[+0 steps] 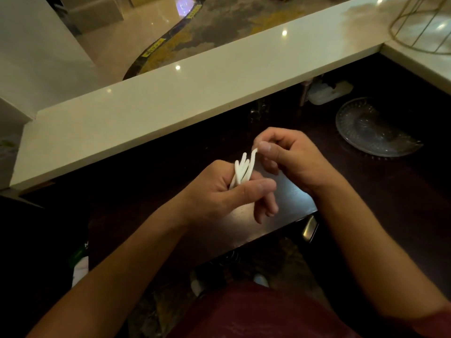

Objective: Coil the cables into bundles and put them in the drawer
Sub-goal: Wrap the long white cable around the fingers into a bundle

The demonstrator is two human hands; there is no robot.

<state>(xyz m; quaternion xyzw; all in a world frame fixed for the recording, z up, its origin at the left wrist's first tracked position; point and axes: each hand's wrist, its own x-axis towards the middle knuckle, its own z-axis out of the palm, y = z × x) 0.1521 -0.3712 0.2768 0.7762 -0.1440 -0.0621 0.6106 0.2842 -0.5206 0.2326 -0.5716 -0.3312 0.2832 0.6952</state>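
Observation:
A white cable (241,170) is folded into several short loops that stick up out of my left hand (219,193). That hand is closed around the bundle, thumb across the front, above the dark desk (256,215). My right hand (290,158) is just to the right and slightly higher, pinching the cable's loose end between thumb and forefinger. No drawer shows as open; a metal handle (309,231) sits under the desk's front edge.
A long white counter ledge (195,93) runs behind the desk and turns along the right side. A clear glass plate (373,128) lies on the desk at the right, a white plastic box (327,93) under the ledge, a gold wire frame (424,25) at top right.

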